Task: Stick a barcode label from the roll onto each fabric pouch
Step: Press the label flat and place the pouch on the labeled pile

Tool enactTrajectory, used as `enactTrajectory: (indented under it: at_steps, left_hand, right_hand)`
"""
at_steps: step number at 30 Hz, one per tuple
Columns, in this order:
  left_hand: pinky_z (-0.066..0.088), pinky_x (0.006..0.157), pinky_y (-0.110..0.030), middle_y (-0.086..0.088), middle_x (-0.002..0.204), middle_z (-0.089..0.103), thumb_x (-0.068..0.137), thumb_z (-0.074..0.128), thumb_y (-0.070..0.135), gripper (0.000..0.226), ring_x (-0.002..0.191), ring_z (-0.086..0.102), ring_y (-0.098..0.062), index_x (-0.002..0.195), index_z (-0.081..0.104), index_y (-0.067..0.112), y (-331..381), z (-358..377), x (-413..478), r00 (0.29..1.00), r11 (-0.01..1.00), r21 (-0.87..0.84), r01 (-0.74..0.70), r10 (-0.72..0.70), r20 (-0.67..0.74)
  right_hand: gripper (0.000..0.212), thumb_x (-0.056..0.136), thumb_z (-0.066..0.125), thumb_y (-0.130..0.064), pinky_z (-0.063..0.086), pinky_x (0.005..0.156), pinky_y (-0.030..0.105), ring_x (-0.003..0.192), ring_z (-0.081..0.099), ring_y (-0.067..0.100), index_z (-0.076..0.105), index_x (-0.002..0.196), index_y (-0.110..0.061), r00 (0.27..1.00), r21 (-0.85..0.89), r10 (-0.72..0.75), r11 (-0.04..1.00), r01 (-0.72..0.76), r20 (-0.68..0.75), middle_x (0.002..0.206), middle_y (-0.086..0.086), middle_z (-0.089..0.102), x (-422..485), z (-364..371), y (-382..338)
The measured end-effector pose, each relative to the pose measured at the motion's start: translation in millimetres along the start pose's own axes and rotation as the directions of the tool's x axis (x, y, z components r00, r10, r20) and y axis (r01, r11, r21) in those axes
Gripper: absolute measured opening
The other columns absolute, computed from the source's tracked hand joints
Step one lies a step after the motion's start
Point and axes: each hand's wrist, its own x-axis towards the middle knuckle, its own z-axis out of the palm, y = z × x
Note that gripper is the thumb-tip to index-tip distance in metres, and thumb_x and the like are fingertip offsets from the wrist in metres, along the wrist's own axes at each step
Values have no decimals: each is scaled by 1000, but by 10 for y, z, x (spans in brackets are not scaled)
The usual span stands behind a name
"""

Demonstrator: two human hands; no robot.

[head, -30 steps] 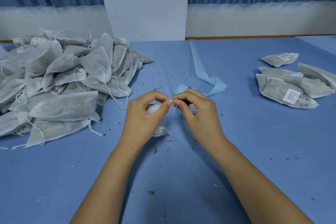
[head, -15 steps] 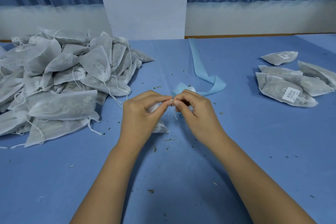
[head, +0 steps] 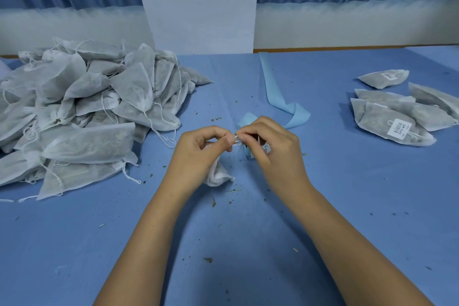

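Note:
My left hand (head: 198,154) holds a white fabric pouch (head: 218,174) at the table's middle, its lower end showing under the palm. My right hand (head: 270,149) meets it fingertip to fingertip, and both pinch the pouch's thin white drawstring (head: 236,140). Under my right palm sits a white barcode label (head: 265,148) on the light blue backing strip (head: 278,97), mostly hidden. That strip trails away toward the back of the blue table.
A big heap of unlabelled pouches (head: 82,107) lies at the left. At the right sit several labelled pouches (head: 395,119). Dried herb crumbs dot the blue table (head: 236,243). A white pillar (head: 198,2) stands behind the table.
Both hands stay joined at the drawstring, with only tiny finger shifts. The pouch and strip remain where they were.

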Motion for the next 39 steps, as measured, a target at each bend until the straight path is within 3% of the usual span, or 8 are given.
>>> enactTrajectory:
  at_steps: [3, 6, 10, 14, 22, 27, 36, 39]
  left_hand:
    - [36, 54, -18, 13, 62, 61, 81, 66, 29, 18, 49, 45, 1, 64, 71, 29, 17, -5, -1, 1000, 998, -60, 28, -29, -12]
    - [37, 59, -24, 13, 61, 61, 88, 67, 17, 22, 51, 49, 2, 67, 71, 21, 5, -5, 13, 998, 996, -79, 27, -32, -61]
    - [36, 54, -13, 12, 59, 61, 90, 66, 15, 31, 51, 45, -1, 62, 71, 27, 5, 3, 2, 999, 998, -55, 15, -17, -47]
    - [35, 52, -16, 9, 60, 60, 87, 69, 21, 25, 54, 43, -6, 65, 74, 32, -13, -10, 11, 999, 999, -47, 20, -22, -49]
    - [34, 56, -6, -11, 65, 32, 92, 59, 2, 36, 54, 38, -6, 89, 74, 35, -21, -26, 7, 995, 996, 46, -81, 77, 68]
    - [31, 53, -10, -4, 60, 24, 82, 53, 14, 27, 53, 29, -11, 93, 72, 31, -12, -59, 4, 989, 998, 9, -66, 64, 137]
    - [24, 46, -17, 7, 52, 29, 87, 50, -8, 30, 47, 27, -9, 99, 55, 20, -63, -159, 34, 997, 992, -124, 20, -11, 75]
    - [23, 46, -19, 5, 53, 28, 79, 54, 5, 26, 48, 25, -10, 99, 55, 21, -56, -162, 42, 997, 986, -165, 20, -6, 83]
  right_hand:
    - [1, 83, 69, -2, 37, 69, 10, 68, 47, -2, 68, 83, -1, 996, 97, 87, 992, -85, -24, 76, -2, 56, 3, -2, 0]
    - [6, 82, 71, -4, 38, 69, 11, 69, 48, 1, 66, 80, -2, 996, 111, 60, 992, -53, -62, 77, -2, 57, 0, -8, -10]
    - [6, 80, 75, -5, 41, 67, 16, 67, 54, 16, 70, 79, -2, 998, 56, -53, 997, 55, -45, 75, 4, 62, -10, 8, -25]
    - [5, 83, 71, -2, 40, 67, 12, 66, 52, 9, 71, 77, -2, 996, 2, -52, 999, 52, -69, 72, 4, 64, -15, 11, -1]
    - [11, 86, 64, -2, 40, 64, 17, 65, 49, 11, 65, 75, -6, 994, 76, 95, 993, -91, -52, 72, -2, 58, 10, -35, 9]
    - [10, 85, 60, -7, 46, 67, 31, 68, 55, 22, 64, 76, -6, 978, 174, 208, 964, -201, -23, 74, -1, 62, -2, -22, -9]
    - [22, 88, 61, 0, 45, 69, 16, 67, 57, 7, 63, 74, -17, 902, 331, 431, 854, -402, -18, 69, -10, 62, 47, -79, 16]
    - [19, 89, 61, -1, 43, 67, 13, 65, 56, 4, 63, 75, -14, 884, 350, 467, 832, -430, -24, 68, -7, 62, 55, -81, 2]
